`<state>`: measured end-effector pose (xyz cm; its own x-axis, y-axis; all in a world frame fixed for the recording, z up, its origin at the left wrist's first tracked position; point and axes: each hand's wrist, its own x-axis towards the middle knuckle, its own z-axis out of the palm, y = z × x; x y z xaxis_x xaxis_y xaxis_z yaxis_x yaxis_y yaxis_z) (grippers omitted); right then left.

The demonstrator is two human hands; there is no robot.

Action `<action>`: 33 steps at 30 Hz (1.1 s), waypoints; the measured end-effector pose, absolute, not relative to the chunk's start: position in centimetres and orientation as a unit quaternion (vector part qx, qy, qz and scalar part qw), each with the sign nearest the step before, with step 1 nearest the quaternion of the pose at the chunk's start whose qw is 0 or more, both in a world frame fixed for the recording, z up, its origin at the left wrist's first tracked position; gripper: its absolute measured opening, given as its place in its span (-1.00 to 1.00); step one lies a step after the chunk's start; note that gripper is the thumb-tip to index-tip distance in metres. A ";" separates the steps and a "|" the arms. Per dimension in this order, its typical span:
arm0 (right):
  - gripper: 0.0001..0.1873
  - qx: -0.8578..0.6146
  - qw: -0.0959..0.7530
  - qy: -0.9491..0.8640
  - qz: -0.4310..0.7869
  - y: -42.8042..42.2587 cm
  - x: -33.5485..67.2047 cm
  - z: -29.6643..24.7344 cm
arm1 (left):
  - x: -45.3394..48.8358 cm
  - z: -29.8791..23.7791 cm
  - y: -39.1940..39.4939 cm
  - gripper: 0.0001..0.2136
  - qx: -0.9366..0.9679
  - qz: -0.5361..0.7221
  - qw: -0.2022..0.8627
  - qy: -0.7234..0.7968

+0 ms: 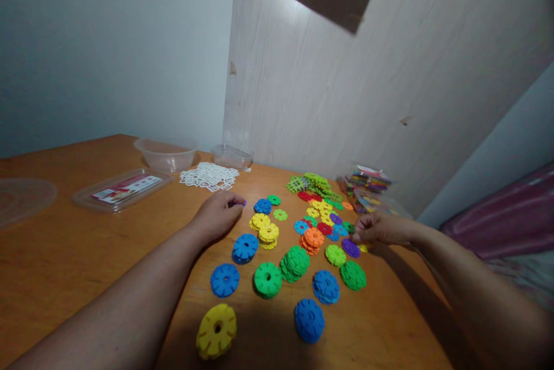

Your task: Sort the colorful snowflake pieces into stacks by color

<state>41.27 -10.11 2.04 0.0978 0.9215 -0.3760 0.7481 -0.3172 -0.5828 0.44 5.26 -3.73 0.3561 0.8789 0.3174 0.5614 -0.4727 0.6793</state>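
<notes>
My left hand [219,214] is closed in a pinch beside the discs, with a small edge of a purple notched disc [244,203] showing at its fingertips. On the right, my right hand [375,228] has its fingers pinched together just above a purple disc [351,247]; whether it grips anything is hidden. Between the hands lie notched plastic discs in small stacks: blue [245,248], yellow [269,232], orange [311,239] and green [295,263]. Closer to me are a yellow stack [217,332] and a blue stack [309,320].
White square pieces [209,176] form a pile at the back, near a clear bowl [167,153] and a clear tray [232,156]. A labelled lid [123,190] lies left. Light green pieces [315,183] and a packed container [370,178] stand at the back right, before the wall.
</notes>
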 end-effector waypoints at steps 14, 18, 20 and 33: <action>-0.60 -0.787 0.132 -0.585 0.144 -5.2 40.3 0.6 | 0.3 -3.7 5.2 -0.67 0.792 0.333 0.234 0.455; -0.65 -0.804 0.092 -0.578 0.107 -3.9 39.8 0.1 | 0.4 -3.5 5.0 -0.67 0.796 0.324 0.241 0.450; -0.68 -0.804 0.093 -0.579 0.104 -3.7 39.6 0.1 | 0.4 -3.5 5.0 -0.67 0.797 0.326 0.241 0.448; -0.54 -0.734 0.192 -0.589 0.279 -10.6 39.7 3.6 | 0.4 -3.6 5.1 -0.67 0.793 0.330 0.239 0.453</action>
<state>39.71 -10.63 3.58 0.1505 0.9716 -0.1823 0.7574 -0.2319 -0.6104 0.42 5.15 -3.60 0.3722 0.8764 0.3056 0.5607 -0.4747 0.6784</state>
